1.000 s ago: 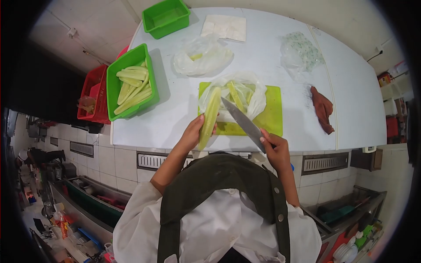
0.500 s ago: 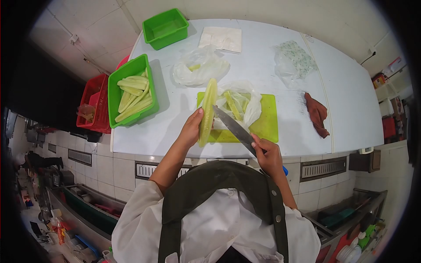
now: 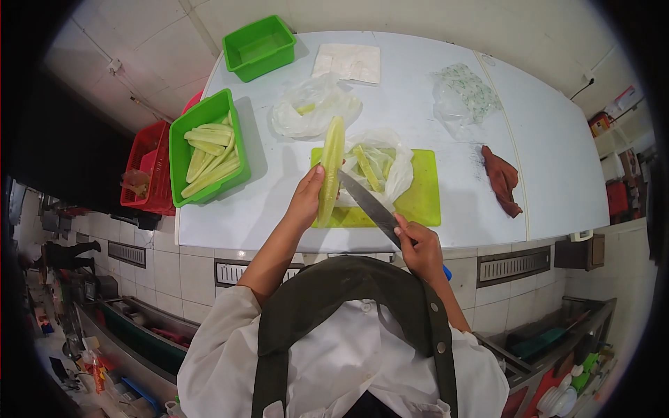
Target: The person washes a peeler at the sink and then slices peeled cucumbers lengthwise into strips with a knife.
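Observation:
My left hand [image 3: 305,196] is closed round a long, peeled cucumber half [image 3: 332,160], held upright with its pale seedy side showing. In my right hand [image 3: 418,244] is a large knife [image 3: 369,205], its tip close to the cucumber's right edge; I cannot tell if the blade touches. Under them lies a yellow-green cutting board [image 3: 424,191]. On the board is an open clear plastic bag [image 3: 399,174] with strips of cucumber core [image 3: 367,168] in it. Left of my hands, several peeled cucumber halves [image 3: 209,150] lie in a green bin [image 3: 239,125].
A second green bin [image 3: 259,52] stands at the back left, beside white folded paper [image 3: 348,63]. Another plastic bag [image 3: 317,111] lies behind the board. To the right are a patterned plastic bag [image 3: 463,97] and a brown cloth [image 3: 500,180]. A red basket [image 3: 157,171] adjoins the table's left side.
The knife and my right hand have shifted slightly left. The cucumber half has tilted a little more upright in my left hand. The view has moved slightly.

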`<state>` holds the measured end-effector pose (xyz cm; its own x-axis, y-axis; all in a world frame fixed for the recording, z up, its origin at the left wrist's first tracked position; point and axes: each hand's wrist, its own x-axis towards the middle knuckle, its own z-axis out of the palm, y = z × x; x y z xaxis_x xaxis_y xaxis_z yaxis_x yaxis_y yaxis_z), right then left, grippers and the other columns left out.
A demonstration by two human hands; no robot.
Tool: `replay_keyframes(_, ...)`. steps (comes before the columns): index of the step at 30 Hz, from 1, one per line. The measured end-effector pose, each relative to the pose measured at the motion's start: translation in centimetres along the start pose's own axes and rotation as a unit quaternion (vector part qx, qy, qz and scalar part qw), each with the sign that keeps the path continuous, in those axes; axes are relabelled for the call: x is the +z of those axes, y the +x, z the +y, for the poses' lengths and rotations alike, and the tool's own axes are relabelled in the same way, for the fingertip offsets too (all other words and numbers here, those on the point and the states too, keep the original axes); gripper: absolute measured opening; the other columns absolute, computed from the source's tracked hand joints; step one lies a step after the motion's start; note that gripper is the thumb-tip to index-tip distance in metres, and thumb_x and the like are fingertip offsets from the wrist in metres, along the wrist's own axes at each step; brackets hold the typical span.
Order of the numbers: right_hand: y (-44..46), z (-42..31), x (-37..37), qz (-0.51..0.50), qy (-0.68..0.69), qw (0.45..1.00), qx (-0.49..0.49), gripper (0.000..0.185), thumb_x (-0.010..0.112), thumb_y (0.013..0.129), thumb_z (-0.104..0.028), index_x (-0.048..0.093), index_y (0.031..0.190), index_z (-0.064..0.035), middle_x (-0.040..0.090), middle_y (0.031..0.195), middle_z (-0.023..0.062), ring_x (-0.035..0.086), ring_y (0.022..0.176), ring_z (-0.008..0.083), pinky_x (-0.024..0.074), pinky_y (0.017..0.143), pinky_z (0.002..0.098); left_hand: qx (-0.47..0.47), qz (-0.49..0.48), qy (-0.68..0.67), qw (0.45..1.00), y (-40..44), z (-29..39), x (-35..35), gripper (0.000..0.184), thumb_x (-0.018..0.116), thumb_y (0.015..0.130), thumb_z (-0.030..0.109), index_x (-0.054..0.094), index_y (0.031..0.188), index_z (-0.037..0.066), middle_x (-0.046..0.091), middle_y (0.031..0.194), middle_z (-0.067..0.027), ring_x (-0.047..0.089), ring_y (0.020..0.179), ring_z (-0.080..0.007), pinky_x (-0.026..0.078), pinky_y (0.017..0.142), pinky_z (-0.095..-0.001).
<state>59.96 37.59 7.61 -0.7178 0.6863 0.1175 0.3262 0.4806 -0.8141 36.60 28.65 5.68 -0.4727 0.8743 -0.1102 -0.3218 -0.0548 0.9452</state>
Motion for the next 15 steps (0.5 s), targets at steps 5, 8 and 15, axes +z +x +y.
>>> replay_keyframes(5,0.3,-0.7,-0.4,-0.001,-0.038,0.999,0.001,0.025,0.057,0.083,-0.009,0.062,0.107,-0.0078,0.049,0.063,0.0114,0.049,0.051,0.0250,0.0389,0.051,0.0324,0.003,-0.008,-0.016,1.000,0.3,0.3,0.0,0.047,0.028,0.097,0.034,0.042,0.125,-0.002,0.052,0.114,-0.0075,0.050,0.076,-0.0130,0.045,0.071,-0.0274)
replay_keyframes(8,0.4,-0.4,-0.4,0.000,-0.035,0.999,-0.010,0.026,0.056,0.082,-0.008,0.062,0.108,-0.0082,0.049,0.063,0.0113,0.049,0.052,0.0254,0.0392,0.051,0.0326,0.008,-0.001,-0.032,0.999,0.6,1.0,0.8,0.048,0.029,0.097,0.035,0.042,0.125,-0.002,0.054,0.107,-0.0078,0.050,0.076,-0.0131,0.045,0.071,-0.0280)
replay_keyframes(15,0.1,0.0,0.0,-0.023,-0.011,0.999,-0.020,0.029,0.056,0.080,-0.006,0.062,0.108,-0.0090,0.052,0.064,0.0095,0.048,0.051,0.0225,0.0389,0.049,0.0300,0.025,-0.020,-0.077,0.997,2.0,2.3,1.5,0.048,0.030,0.097,0.036,0.042,0.124,-0.002,0.049,0.083,-0.0058,0.048,0.077,-0.0140,0.042,0.070,-0.0277)
